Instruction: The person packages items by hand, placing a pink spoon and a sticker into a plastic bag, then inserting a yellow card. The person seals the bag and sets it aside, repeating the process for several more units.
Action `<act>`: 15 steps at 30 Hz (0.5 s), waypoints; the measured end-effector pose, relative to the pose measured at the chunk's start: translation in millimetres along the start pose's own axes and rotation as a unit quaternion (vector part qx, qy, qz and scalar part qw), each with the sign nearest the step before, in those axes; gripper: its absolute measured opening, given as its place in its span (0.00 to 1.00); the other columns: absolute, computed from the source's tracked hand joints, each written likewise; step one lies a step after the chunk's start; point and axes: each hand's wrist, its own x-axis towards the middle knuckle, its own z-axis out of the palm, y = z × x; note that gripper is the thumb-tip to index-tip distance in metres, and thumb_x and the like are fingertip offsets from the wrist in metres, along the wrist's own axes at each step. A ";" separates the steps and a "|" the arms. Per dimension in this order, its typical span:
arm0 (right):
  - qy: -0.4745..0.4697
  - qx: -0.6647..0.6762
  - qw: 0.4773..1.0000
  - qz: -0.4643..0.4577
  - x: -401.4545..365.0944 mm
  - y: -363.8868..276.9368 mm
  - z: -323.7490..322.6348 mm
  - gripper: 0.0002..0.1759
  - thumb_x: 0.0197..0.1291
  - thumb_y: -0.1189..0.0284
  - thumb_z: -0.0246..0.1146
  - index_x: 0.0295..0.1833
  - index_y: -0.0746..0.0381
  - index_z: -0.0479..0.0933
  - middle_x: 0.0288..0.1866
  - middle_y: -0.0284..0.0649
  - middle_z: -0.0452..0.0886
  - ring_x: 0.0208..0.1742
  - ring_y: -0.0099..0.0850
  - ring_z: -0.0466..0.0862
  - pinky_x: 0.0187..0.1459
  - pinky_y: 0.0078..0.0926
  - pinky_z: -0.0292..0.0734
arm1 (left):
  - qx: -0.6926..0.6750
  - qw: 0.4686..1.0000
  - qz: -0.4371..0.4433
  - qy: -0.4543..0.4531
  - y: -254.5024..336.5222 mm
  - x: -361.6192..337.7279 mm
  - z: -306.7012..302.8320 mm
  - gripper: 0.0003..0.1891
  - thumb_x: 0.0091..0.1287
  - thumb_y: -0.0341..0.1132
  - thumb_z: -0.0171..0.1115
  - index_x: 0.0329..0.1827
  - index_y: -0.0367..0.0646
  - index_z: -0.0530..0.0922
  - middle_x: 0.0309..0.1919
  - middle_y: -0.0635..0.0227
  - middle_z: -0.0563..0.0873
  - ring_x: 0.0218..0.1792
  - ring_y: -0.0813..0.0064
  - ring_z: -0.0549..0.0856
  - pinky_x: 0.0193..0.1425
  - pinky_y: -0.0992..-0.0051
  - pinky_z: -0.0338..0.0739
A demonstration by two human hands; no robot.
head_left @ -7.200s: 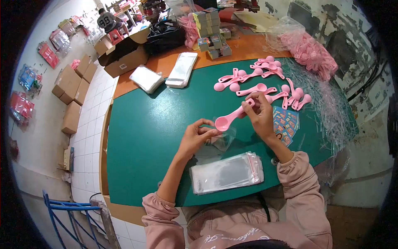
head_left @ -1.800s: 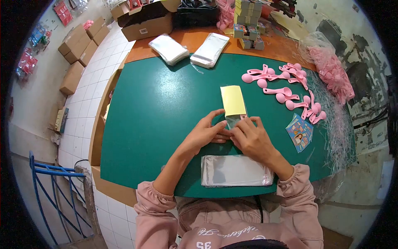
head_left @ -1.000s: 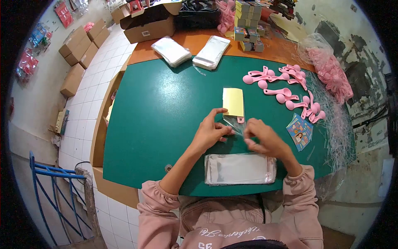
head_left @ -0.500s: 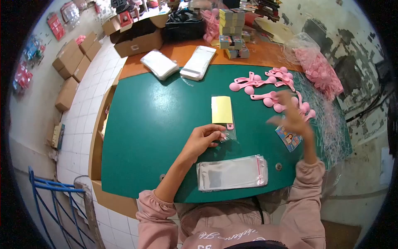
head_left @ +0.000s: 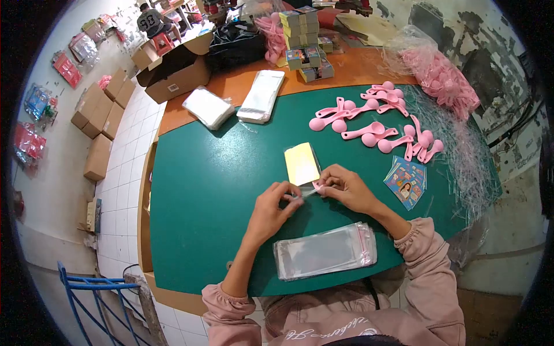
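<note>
Pinches the near end of a clear plastic packet (head_left: 309, 191) narrowly between thumb and fingers of both left hand (head_left: 272, 209) and right hand (head_left: 344, 187), near the middle of the green tabletop (head_left: 199, 213). Shows a yellow card (head_left: 302, 164) and pink handle end (head_left: 317, 185) in it. Has clear bags (head_left: 323, 252) stacked by the near edge, pink scoops (head_left: 369, 137) toward the far right corner.

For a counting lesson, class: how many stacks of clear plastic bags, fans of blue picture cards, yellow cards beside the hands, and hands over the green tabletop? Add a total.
Clear plastic bag stacks: 3
Blue picture card fan: 1
Yellow card: 1
Hands: 2
Total: 7
</note>
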 end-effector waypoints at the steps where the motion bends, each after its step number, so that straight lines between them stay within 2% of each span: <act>1: -0.024 0.064 0.997 0.045 0.9 2.0 -0.6 0.06 0.56 0.76 0.61 0.37 0.65 0.72 0.35 0.34 0.75 0.37 0.20 0.76 0.39 0.17 0.74 | -0.022 0.998 -0.051 0.008 -1.5 0.7 1.4 0.09 0.59 0.29 0.62 0.42 0.41 0.74 0.35 0.69 0.80 0.36 0.82 0.79 0.32 0.81 0.79; 2: -0.023 0.067 0.997 0.045 1.4 1.7 -0.5 0.06 0.56 0.76 0.61 0.37 0.65 0.72 0.35 0.34 0.75 0.37 0.20 0.76 0.39 0.17 0.74 | -0.045 0.994 -0.102 0.016 -2.6 1.0 2.3 0.08 0.59 0.30 0.63 0.39 0.40 0.75 0.34 0.70 0.80 0.36 0.82 0.79 0.32 0.82 0.79; 4: -0.008 0.113 0.991 0.071 1.8 -3.2 0.2 0.07 0.56 0.73 0.61 0.36 0.67 0.73 0.30 0.35 0.78 0.31 0.21 0.78 0.34 0.18 0.75 | -0.042 0.994 -0.098 0.033 -5.1 0.2 4.2 0.07 0.59 0.30 0.62 0.37 0.38 0.76 0.33 0.70 0.80 0.36 0.83 0.79 0.32 0.82 0.79; 8: 0.043 0.122 0.987 0.096 2.6 -3.4 6.6 0.08 0.56 0.74 0.61 0.34 0.67 0.71 0.29 0.37 0.79 0.29 0.22 0.80 0.33 0.19 0.77 | -0.015 0.992 -0.112 0.059 -5.4 3.3 6.8 0.06 0.59 0.30 0.62 0.34 0.35 0.77 0.32 0.70 0.80 0.36 0.83 0.79 0.32 0.81 0.79; 11: 0.079 0.108 0.985 0.107 2.2 -6.9 11.2 0.08 0.56 0.76 0.60 0.34 0.68 0.68 0.29 0.39 0.79 0.28 0.23 0.81 0.29 0.20 0.79 | -0.030 0.986 -0.156 0.060 -9.0 7.0 9.0 0.08 0.58 0.30 0.63 0.36 0.36 0.75 0.33 0.69 0.79 0.36 0.83 0.79 0.32 0.81 0.78; 15: 0.106 0.101 0.983 0.107 2.6 -6.3 12.5 0.07 0.57 0.79 0.58 0.35 0.68 0.66 0.28 0.40 0.79 0.28 0.24 0.82 0.27 0.21 0.80 | -0.135 0.978 -0.125 0.102 -8.6 7.2 13.0 0.09 0.59 0.29 0.62 0.39 0.39 0.73 0.35 0.69 0.78 0.36 0.83 0.79 0.29 0.83 0.76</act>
